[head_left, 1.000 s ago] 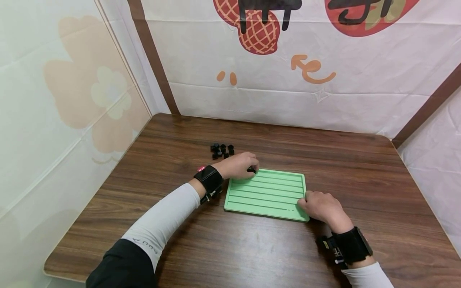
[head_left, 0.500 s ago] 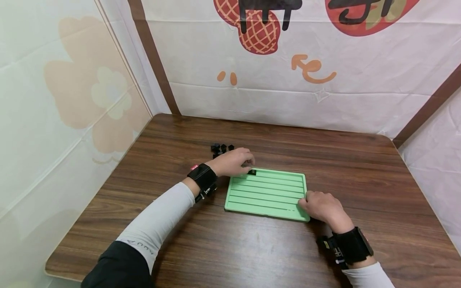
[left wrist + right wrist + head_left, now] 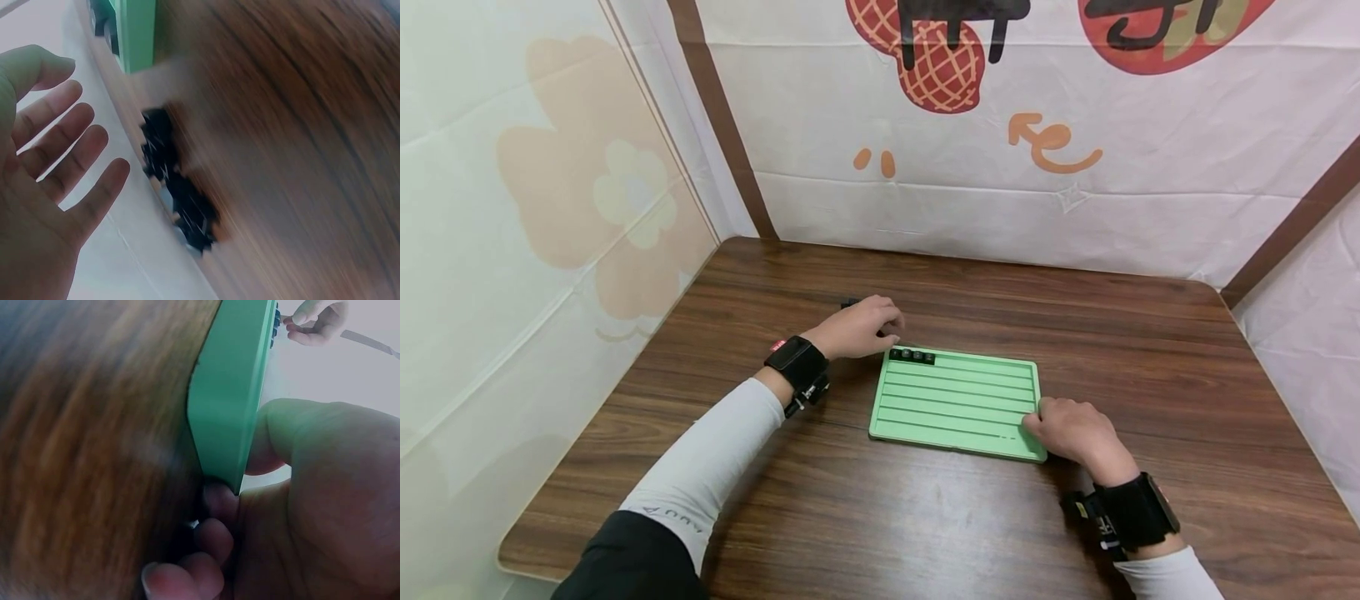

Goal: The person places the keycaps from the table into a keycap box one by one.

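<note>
A green ridged tray (image 3: 958, 407) lies on the table. Several small black keycaps (image 3: 912, 357) sit side by side along its far left groove. My left hand (image 3: 852, 328), holding nothing, hovers just beyond the tray's far left corner with fingers loosely spread. Below it in the left wrist view lies a blurred pile of loose black keycaps (image 3: 178, 181); in the head view the hand hides most of them. At the tray's right side my right hand (image 3: 1072, 429) grips the edge, thumb on top and the other fingers curled by the side, as the right wrist view shows.
The wooden table (image 3: 880, 525) has rounded far corners. A printed white cloth (image 3: 955, 212) hangs behind it, and another cloth panel (image 3: 550, 333) stands along the left edge.
My left hand has moved left and away from the tray toward the loose pile, uncovering the row of keycaps. The keycap once at its fingertips now sits in the groove. My right hand stays put.
</note>
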